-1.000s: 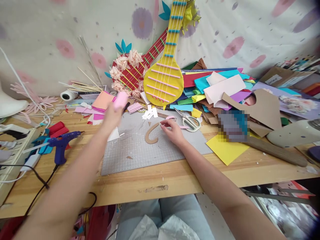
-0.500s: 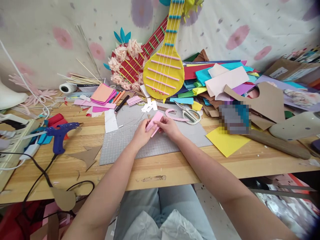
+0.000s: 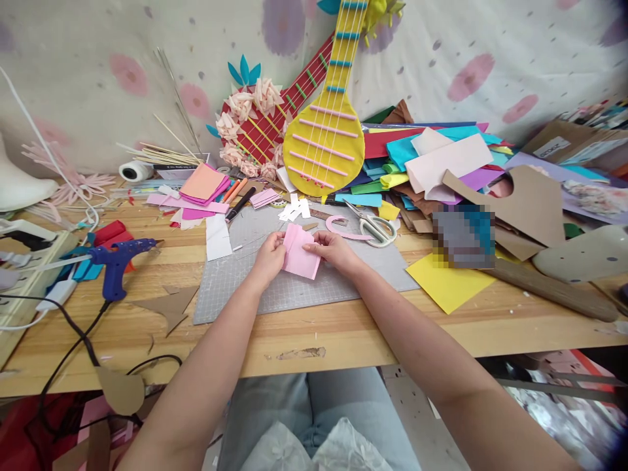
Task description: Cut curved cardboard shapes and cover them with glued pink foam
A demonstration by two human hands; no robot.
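Observation:
A creased piece of pink paper (image 3: 301,255) is held up over the grey cutting mat (image 3: 235,288), spread between both hands. My left hand (image 3: 269,258) pinches its left edge. On the opposite edge, the thumb and fingers of my right hand (image 3: 334,252) are closed, thumb on top. Just behind my right hand lie a curved pink strip (image 3: 338,227) and white-handled scissors (image 3: 379,231). White paper scraps (image 3: 294,209) and a stack of small pink pieces (image 3: 265,198) rest at the mat's far edge.
A blue glue gun (image 3: 118,265) with cables stands at the left, near brown card scraps (image 3: 169,306). Yellow paper (image 3: 449,284) lies to the right. Behind are a yellow paper lute (image 3: 324,147), a red one (image 3: 255,131) and piled coloured sheets (image 3: 451,160).
The pink paper was a narrow folded strip and is now opened out wider. My hands have moved apart, the left one shifting slightly left.

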